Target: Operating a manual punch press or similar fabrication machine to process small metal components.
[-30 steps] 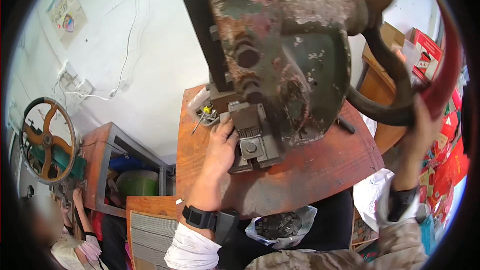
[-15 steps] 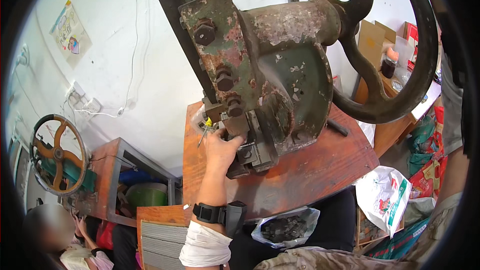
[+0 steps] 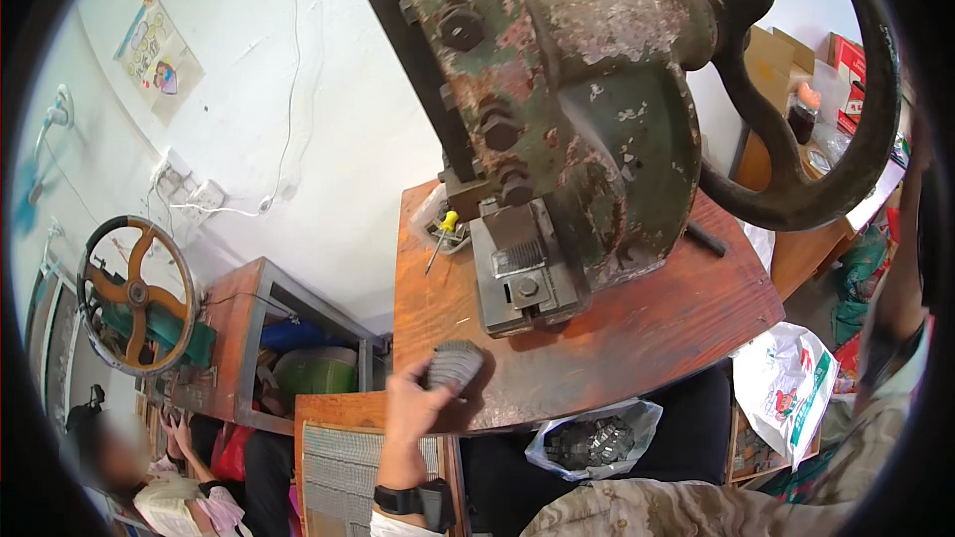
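Note:
My left hand (image 3: 415, 403) is closed on a small grey fan-shaped stack of thin, ridged pieces (image 3: 456, 368), just above the near left part of the wooden tabletop (image 3: 657, 328). Beyond it stands an old green hand press (image 3: 477, 70) with chipped paint. Under its ram sits a metal die block (image 3: 527, 288) with a ridged grey patch on top. A yellow-handled screwdriver (image 3: 449, 223) leans on a clear container beside the die. My right forearm (image 3: 900, 268) rises along the right edge near the press's large handwheel (image 3: 796, 204); the right hand itself cannot be made out.
An open plastic bag of dark metal pieces (image 3: 597, 443) lies at my lap. A white printed bag (image 3: 786, 388) hangs at the right. Another person (image 3: 179, 477) sits at the lower left, near a second handwheel (image 3: 137, 293). A slatted panel (image 3: 338, 467) stands below the table's left side.
My left hand has drawn back from the die toward me, bringing the grey stack with it. The die top is uncovered. The view has shifted, and my right arm has swung up.

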A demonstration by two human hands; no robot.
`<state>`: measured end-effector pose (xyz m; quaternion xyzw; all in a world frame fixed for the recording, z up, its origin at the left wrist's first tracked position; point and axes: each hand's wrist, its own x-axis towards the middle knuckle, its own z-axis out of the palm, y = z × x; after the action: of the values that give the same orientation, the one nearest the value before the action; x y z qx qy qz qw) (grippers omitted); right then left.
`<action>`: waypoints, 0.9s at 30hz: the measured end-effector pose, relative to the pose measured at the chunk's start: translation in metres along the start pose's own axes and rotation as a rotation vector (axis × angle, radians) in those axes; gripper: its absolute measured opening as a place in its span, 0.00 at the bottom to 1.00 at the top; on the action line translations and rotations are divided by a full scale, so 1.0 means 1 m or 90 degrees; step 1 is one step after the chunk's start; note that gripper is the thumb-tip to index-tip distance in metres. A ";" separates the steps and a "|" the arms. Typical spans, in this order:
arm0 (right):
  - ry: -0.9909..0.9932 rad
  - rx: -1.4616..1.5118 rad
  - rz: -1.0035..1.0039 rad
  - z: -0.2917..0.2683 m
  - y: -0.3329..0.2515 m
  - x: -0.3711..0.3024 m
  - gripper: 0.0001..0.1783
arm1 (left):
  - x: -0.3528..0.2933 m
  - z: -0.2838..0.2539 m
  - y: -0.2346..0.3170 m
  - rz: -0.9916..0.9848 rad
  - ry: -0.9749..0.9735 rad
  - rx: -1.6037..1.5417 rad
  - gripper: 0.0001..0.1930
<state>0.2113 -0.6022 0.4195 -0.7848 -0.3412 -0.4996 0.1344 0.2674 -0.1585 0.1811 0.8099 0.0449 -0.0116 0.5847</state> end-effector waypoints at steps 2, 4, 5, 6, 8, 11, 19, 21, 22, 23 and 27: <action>-0.110 -0.047 0.045 0.039 -0.014 -0.067 0.15 | -0.030 0.003 -0.012 0.261 0.068 0.380 0.22; -0.153 0.123 0.159 0.104 -0.038 -0.100 0.13 | -0.035 0.000 -0.019 0.224 0.071 0.381 0.24; -0.128 0.140 0.259 0.118 -0.045 -0.126 0.15 | -0.028 0.011 -0.014 0.216 0.052 0.375 0.26; -0.140 0.153 0.294 0.131 -0.046 -0.150 0.14 | -0.026 0.018 -0.011 0.224 0.043 0.374 0.26; -0.151 0.167 0.330 0.150 -0.050 -0.177 0.14 | -0.026 0.030 -0.004 0.240 0.090 0.606 0.30; -0.141 0.261 0.449 0.183 -0.059 -0.193 0.12 | -0.029 0.058 0.013 0.186 0.201 0.691 0.31; -0.139 0.234 0.520 0.194 -0.055 -0.201 0.10 | -0.038 0.042 -0.029 0.374 0.195 0.236 0.30; -0.142 0.234 0.515 0.194 -0.053 -0.199 0.09 | -0.064 0.046 -0.014 0.233 0.181 -0.052 0.32; -0.149 0.229 0.508 0.193 -0.053 -0.200 0.09 | -0.082 0.051 -0.002 0.084 0.161 -0.343 0.33; -0.149 0.232 0.518 0.193 -0.053 -0.200 0.09 | -0.091 0.055 0.001 0.158 0.102 -0.451 0.39; -0.158 0.210 0.484 0.194 -0.053 -0.204 0.09 | -0.107 0.059 -0.022 0.169 -0.171 -0.702 0.51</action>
<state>0.2555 -0.5378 0.1438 -0.8768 -0.1167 -0.2555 0.3902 0.1609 -0.2143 0.1496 0.3758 -0.1324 -0.0156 0.9171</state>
